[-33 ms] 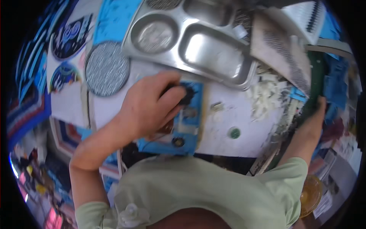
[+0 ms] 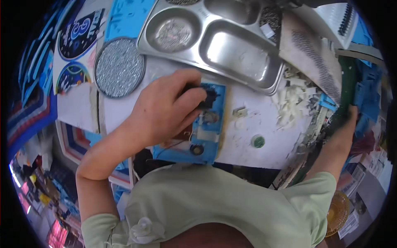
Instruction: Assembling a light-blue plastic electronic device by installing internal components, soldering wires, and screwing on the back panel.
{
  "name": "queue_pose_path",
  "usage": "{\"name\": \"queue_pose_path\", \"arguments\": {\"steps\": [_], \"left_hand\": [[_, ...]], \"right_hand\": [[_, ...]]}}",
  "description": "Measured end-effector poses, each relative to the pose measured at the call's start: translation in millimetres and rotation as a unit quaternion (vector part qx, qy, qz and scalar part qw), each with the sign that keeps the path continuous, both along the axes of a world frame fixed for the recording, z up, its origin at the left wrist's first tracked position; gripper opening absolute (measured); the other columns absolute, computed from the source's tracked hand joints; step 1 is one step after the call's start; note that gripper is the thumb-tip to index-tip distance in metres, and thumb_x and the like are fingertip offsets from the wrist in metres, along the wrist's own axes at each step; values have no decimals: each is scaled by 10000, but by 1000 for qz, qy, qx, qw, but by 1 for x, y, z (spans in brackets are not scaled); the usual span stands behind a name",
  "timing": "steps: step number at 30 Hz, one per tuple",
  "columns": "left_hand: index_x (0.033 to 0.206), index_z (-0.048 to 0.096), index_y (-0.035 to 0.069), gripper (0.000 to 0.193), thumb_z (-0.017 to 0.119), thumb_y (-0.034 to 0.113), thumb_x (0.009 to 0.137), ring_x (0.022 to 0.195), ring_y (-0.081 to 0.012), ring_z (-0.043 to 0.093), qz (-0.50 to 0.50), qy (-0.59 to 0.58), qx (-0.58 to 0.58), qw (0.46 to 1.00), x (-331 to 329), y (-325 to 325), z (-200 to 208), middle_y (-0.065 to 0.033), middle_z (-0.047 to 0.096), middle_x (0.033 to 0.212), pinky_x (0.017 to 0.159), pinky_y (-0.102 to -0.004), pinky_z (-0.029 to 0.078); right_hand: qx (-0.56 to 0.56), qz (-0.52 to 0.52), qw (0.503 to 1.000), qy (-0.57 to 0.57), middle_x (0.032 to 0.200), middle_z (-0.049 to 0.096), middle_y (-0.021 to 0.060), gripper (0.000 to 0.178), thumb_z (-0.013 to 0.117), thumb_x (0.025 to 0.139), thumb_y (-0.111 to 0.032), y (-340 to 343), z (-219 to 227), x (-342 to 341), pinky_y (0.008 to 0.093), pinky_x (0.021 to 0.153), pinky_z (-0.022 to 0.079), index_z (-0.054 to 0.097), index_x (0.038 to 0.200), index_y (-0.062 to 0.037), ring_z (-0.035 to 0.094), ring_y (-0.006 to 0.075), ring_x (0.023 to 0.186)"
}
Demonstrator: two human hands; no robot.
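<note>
My left hand point(image 2: 167, 107) is bent over a blue plastic casing point(image 2: 211, 142) on the white table, thumb and forefinger closed on a black part point(image 2: 211, 98) at its upper end. The palm hides much of the casing's left side. Inside the casing show a small round metal piece, a pale strip and a dark round part point(image 2: 197, 149) near the lower edge. Far to the right, my right hand point(image 2: 347, 122) reaches beside a green surface point(image 2: 344, 74), close to several blue plastic casings point(image 2: 366, 93). Its fingers are blurred and partly hidden, so any hold is unclear.
Beyond the left hand stand a steel compartment tray point(image 2: 198, 53) and a round dish of small metal pins point(image 2: 119, 68). To the right lie white plastic pieces point(image 2: 293, 103), a green round piece point(image 2: 258, 141) and cardboard with small dark screws point(image 2: 310, 53). A yellow basket point(image 2: 337, 213) is low right.
The picture is sharper and the scene sits slightly farther right in it. Both hands keep nearly the same places, the left still over the casing.
</note>
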State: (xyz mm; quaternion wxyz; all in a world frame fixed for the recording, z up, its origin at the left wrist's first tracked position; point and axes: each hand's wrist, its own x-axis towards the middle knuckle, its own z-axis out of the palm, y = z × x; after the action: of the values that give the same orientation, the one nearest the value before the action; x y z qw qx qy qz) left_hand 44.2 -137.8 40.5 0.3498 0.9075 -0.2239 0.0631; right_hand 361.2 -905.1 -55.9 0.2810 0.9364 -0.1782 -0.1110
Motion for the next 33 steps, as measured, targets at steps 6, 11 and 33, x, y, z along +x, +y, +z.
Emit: {"name": "queue_pose_path", "arguments": {"steps": [6, 11, 33], "left_hand": [[982, 694, 157, 360, 815, 121, 645, 955, -261, 573, -2, -99, 68, 993, -28, -3, 7, -73, 593, 1138, 862, -429, 379], [994, 709, 175, 295, 771, 155, 707, 1132, -294, 525, 10, -110, 134, 985, -31, -12, -1, -58, 595, 1254, 990, -484, 332], [1071, 677, 55, 303, 760, 246, 850, 900, -191, 602, 86, 254, -484, 833, -30, 15, 73, -44, 663, 1025, 916, -430, 385]], "right_hand": [[-24, 27, 998, -45, 1093, 710, 227, 408, 591, 903, -358, -43, 4, 13, 452, 918, 534, 738, 1143, -63, 693, 351, 979], [196, -73, 963, -170, 1066, 725, 184, 397, 615, 905, -355, 11, 31, -5, 410, 869, 559, 741, 1165, -84, 711, 308, 903], [826, 247, 474, -178, 918, 636, 73, 529, 600, 984, -68, 548, 145, -322, 240, 598, 490, 433, 1482, -10, 590, 109, 728]]}}
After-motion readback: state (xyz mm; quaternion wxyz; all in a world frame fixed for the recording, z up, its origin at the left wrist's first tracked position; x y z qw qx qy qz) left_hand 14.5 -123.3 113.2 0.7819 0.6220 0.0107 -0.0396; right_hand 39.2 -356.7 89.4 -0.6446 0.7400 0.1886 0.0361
